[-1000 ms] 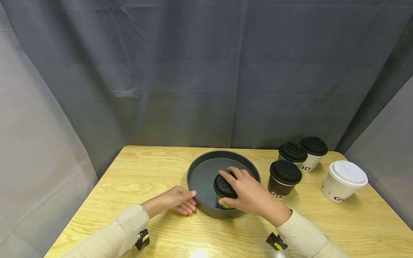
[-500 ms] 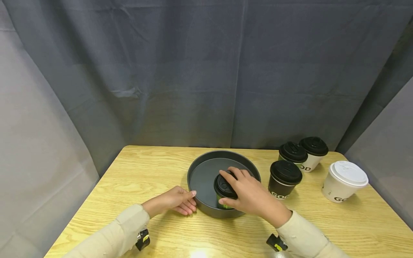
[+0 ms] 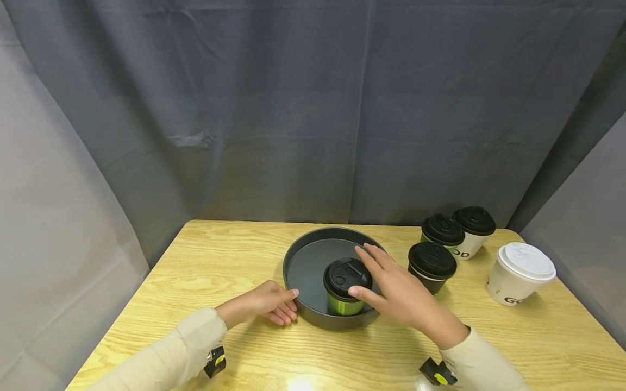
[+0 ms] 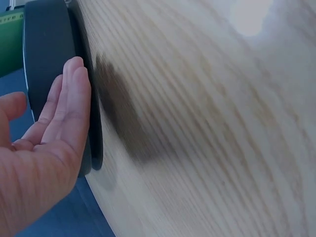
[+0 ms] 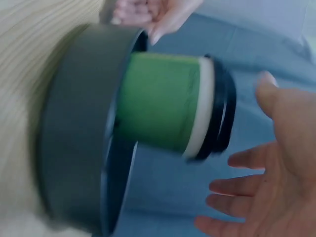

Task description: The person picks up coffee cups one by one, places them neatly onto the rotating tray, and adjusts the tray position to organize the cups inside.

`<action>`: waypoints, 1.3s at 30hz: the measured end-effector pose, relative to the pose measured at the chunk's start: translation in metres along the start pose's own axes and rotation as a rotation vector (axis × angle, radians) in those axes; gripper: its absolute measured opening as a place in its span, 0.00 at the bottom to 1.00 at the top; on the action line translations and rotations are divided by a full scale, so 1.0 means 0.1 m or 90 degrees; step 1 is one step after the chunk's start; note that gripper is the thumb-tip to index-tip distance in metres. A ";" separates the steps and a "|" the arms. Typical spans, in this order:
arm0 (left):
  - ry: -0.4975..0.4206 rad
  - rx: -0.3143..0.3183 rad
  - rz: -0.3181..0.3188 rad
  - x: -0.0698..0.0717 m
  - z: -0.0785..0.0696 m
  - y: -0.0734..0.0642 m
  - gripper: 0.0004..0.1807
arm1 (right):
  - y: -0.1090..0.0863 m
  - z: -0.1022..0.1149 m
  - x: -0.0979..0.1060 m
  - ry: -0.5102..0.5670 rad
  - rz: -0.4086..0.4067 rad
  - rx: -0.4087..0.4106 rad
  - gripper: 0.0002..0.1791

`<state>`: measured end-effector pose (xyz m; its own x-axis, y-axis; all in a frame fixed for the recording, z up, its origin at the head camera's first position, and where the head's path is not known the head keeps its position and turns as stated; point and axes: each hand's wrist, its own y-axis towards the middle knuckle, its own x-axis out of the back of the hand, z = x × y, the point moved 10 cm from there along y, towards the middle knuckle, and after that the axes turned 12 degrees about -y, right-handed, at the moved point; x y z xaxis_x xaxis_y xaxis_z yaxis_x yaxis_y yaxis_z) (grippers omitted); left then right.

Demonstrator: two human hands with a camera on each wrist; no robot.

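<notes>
A dark grey round cake pan sits on the wooden table. Inside it, toward the near right, stands a green paper coffee cup with a black lid. My right hand is spread just right of this cup; in the right wrist view a gap shows between the fingers and the black lid. At the pan's near-left side is my left hand, its fairly straight fingers lying along the outer wall and the thumb tip at the rim.
To the right stand a black cup, a green cup with a black lid, a white cup with a black lid and a white cup with a white lid. A grey curtain hangs behind the table.
My right hand has let go of the green cup and moved right, its fingers opening, so the lid now shows fully. The left hand and the pan stay in place.
</notes>
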<state>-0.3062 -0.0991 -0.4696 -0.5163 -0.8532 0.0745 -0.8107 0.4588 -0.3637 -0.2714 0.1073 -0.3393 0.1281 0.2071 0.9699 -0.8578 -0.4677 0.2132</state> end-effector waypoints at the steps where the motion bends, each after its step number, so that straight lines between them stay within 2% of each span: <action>1: 0.004 0.001 0.003 -0.02 0.00 -0.01 0.26 | -0.03 -0.06 -0.01 0.009 -0.002 -0.009 0.43; 7: 0.015 0.011 0.028 -0.20 0.01 -0.06 0.25 | -0.21 -0.36 -0.18 0.047 0.014 -0.047 0.36; 14: 0.006 0.012 0.022 -0.28 0.02 -0.04 0.25 | -0.28 -0.54 -0.50 -0.019 0.036 -0.031 0.38; 17: 0.004 0.016 0.015 -0.29 0.03 -0.03 0.25 | -0.29 -0.57 -0.60 -0.024 0.047 -0.020 0.39; 25: -0.005 0.019 0.013 -0.31 0.05 -0.04 0.25 | -0.30 -0.58 -0.66 -0.024 0.041 0.002 0.37; 31: -0.010 0.016 0.016 -0.29 0.05 -0.04 0.26 | -0.34 -0.57 -0.67 -0.035 0.079 0.000 0.40; 34: -0.007 0.010 0.014 -0.25 0.04 -0.03 0.26 | -0.37 -0.54 -0.68 -0.034 0.097 0.000 0.41; 39: 0.003 -0.001 0.001 -0.11 0.02 -0.03 0.27 | -0.45 -0.40 -0.68 -0.039 0.097 0.027 0.42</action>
<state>-0.2973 -0.0914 -0.4716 -0.5189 -0.8512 0.0781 -0.8104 0.4609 -0.3617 -0.2618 0.1484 -0.4197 0.0298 0.0796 0.9964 -0.8481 -0.5255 0.0674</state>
